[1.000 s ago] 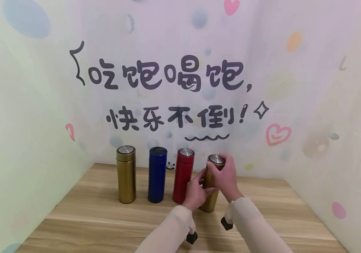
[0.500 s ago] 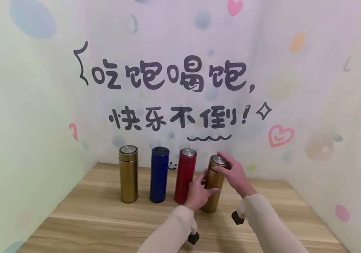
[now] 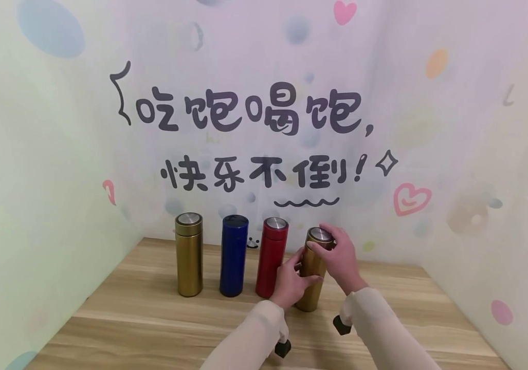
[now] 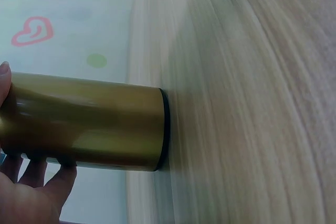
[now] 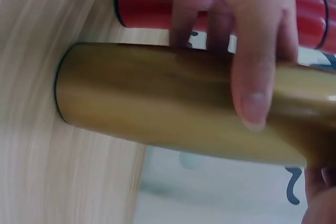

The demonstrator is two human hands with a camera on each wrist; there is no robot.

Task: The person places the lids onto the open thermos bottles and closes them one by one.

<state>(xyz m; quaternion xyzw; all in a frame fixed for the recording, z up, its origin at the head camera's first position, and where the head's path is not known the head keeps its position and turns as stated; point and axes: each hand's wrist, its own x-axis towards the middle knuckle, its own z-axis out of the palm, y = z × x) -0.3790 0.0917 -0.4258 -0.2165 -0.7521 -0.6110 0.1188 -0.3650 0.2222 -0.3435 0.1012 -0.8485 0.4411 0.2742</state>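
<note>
A gold thermos flask [image 3: 311, 298] stands on the table at the right end of a row. My left hand [image 3: 289, 283] grips its body from the left, the thumb [image 5: 254, 98] across the front and the other fingers behind it. Up at the silver-topped lid [image 3: 321, 235], my right hand [image 3: 342, 259] holds the lid's side between thumb and fingers. The lid sits on the flask, its side partly hidden by that hand. In the left wrist view, the flask's dark base ring [image 4: 164, 129] is against the wood. A red flask [image 3: 270, 262] stands just left of my left hand.
Further left along the wooden table [image 3: 129, 329] stand a blue flask [image 3: 233, 262] and a second gold flask [image 3: 189, 264], both upright with lids on. Behind them hangs a pale printed backdrop [image 3: 264, 61] with dark lettering, and side walls enclose the table.
My right hand loosened and shifted right around the lid half a second ago, and now its thumb is back across the lid's front. My left hand keeps its grip on the body.
</note>
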